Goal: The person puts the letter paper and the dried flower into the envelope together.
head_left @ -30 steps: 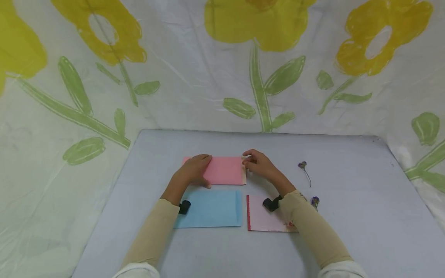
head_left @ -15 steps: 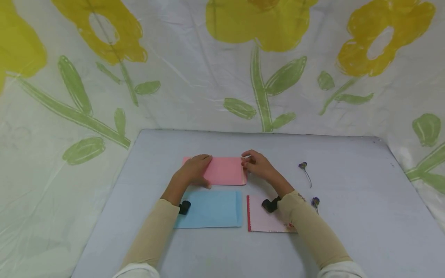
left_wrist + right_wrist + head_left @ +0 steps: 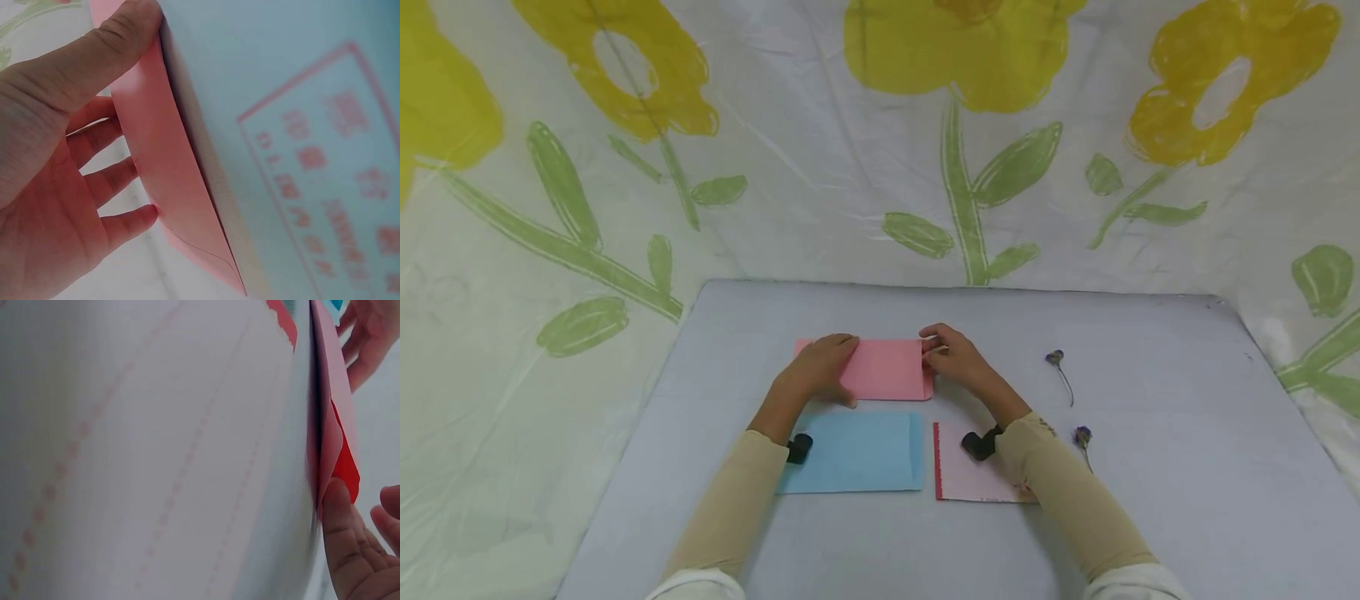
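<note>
Thumb and fingers of my left hand (image 3: 818, 368) hold the pink envelope (image 3: 886, 371) by opposite edges, just beyond the blue envelope (image 3: 857, 454); my right hand (image 3: 961, 360) pinches its end. Right wrist cam catches a red interior (image 3: 346, 474), left wrist's doesn't. Cream strip there a second ago? Shows pink now.

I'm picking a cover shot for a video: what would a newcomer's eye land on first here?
Probably the big yellow flowers across the top of the white backdrop. Next, the pink envelope near the table's middle, with the left hand over its left end and the right hand at its right end. The blue envelope stands out just nearer the person.
</note>
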`<state>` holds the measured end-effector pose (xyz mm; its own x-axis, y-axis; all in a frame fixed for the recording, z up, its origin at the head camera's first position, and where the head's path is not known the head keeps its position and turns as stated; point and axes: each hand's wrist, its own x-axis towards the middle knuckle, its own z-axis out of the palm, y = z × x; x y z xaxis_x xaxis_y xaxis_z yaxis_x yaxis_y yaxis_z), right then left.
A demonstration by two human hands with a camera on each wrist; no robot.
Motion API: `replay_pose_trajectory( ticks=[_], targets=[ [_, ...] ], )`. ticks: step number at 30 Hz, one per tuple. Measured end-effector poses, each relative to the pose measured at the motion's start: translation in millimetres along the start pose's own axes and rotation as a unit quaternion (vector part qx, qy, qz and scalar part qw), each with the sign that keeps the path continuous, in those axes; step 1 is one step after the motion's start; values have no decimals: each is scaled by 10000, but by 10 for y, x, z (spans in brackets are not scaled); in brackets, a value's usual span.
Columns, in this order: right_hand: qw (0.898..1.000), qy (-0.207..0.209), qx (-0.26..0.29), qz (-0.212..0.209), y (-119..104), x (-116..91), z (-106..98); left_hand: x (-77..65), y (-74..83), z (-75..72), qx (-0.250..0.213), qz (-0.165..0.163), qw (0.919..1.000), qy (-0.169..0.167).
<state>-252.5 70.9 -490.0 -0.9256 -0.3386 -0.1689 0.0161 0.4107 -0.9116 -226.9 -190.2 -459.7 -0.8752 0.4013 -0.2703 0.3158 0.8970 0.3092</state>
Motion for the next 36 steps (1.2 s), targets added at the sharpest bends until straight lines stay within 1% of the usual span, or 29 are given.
replay_pose_trajectory(
  ticks=[4, 7, 12, 15, 17, 18, 20, 21, 22, 23, 26, 31, 34, 36],
  targets=[
    [10000, -23, -7, 63, -6, -25, -43, 8, -10, 4, 21, 28, 10000, -11],
    [9998, -102, -92, 115, 5, -56, -140, 11, -28, 13, 57, 46, 10000, 10],
    [9993, -145, -310, 164, 49, -132, -434, 15, -41, 17, 49, 44, 10000, -4],
    [9972, 45, -725, 154, 71, -190, -656, 14, -41, 19, 46, 45, 10000, -19],
    [9905, 308, -1334, 140, 87, -234, -805, 11, -39, 15, 53, 59, 10000, -16],
    [9845, 456, -1686, 153, 95, -259, -876, 9, -38, 13, 59, 66, 10000, -14],
    [9683, 700, -2384, 237, 113, -311, -1010, 5, -34, 10, 35, 83, 10000, -9],
    [9587, 801, -2708, 334, 126, -337, -1071, 5, -31, 9, 21, 89, 10000, -9],
    [9493, 858, -2994, 436, 137, -361, -1125, 3, -31, 9, 16, 98, 10000, -4],
    [9427, 852, -3181, 536, 145, -386, -1178, 3, -34, 14, 14, 97, 10000, -8],
    [9272, 713, -3572, 877, 155, -449, -1296, 8, -38, 25, 19, 96, 10000, 3],
    [9148, 320, -3826, 1256, 173, -474, -1378, 10, -46, 37, 27, 99, 9999, 65],
    [9106, 179, -3905, 1339, 222, -449, -1384, 5, -45, 35, 8, 103, 9999, 55],
    [9099, 136, -3920, 1353, 246, -432, -1381, -2, -45, 32, 6, 109, 9999, 41]
  ],
)
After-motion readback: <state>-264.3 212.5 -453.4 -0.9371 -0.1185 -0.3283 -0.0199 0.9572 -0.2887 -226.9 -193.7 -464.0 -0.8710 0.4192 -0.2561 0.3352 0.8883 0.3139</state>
